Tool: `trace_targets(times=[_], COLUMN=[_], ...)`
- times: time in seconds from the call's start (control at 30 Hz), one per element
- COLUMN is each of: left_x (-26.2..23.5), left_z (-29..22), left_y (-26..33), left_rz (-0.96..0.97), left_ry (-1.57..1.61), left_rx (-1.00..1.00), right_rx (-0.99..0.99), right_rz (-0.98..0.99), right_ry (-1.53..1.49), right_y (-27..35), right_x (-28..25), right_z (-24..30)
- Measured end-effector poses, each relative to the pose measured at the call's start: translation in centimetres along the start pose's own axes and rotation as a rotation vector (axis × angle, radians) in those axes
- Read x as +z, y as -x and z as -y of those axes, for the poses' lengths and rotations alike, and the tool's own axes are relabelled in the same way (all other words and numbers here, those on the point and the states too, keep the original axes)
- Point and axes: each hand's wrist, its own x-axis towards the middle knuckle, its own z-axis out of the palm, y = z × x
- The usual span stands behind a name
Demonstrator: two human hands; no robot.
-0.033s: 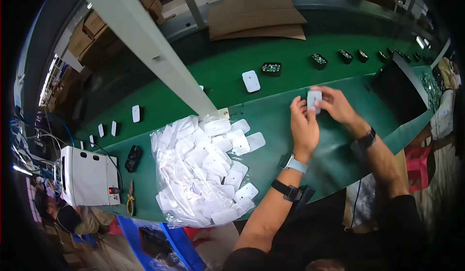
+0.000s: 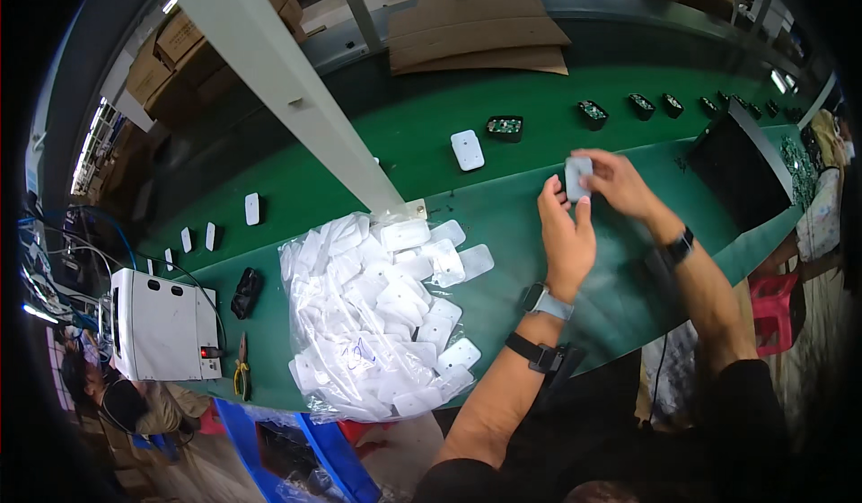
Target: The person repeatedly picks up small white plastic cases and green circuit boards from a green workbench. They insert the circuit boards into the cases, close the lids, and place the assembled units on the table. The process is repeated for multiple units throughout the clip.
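A small white rounded-rectangular plastic cover is pinched in the fingers of my right hand, above the near part of the green bench. Just below it, my left hand has its thumb and fingers apart, with the fingertips close to the cover's lower edge. Whether they touch it I cannot tell. To the left of my hands lies a clear plastic bag with many similar white covers in and spilling out of it. Another white cover rests on the green belt, next to a black case with a circuit board.
Several black cases stretch rightward along the belt; white pieces line its left. A black bin stands right. Pliers, a black object and a white machine are left. A grey post rises behind the bag.
The cover has shifted slightly up and left with my right hand. My left thumb and fingers have come a little away from it.
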Motion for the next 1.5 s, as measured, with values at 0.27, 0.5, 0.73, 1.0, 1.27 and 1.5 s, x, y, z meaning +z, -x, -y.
trace_targets(times=[0.27,0.5,0.73,1.0,1.27,1.5], left_x=[-0.4,-0.8,-1.9,-1.8,-1.5,-0.3], left_z=[-0.8,-0.5,3.6,3.3,2.7,-1.6], left_y=[0.0,0.3,1.4,-1.4,-0.4,-0.5], left_rz=[-0.04,-0.046,0.191,-0.09,0.063,0.153], left_ry=[-0.193,-0.309,-0.136,-0.405,-0.153,0.708], left_rx=[0.212,0.2,0.278,0.395,0.23,-0.099], right_rx=[-0.159,-0.399,-0.567,-0.431,-0.373,-0.144], right_rz=[-0.321,-0.389,0.656,0.61,0.532,-0.169], right_ry=[0.65,0.818,0.945,1.109,0.806,-0.153], right_y=[-10.3,-8.7,-4.8,-4.9,-3.8,3.4], right_x=[0.1,3.6,14.9,20.9,16.3,4.7], right_z=[-1.0,4.6,10.4,8.2,10.1,10.3])
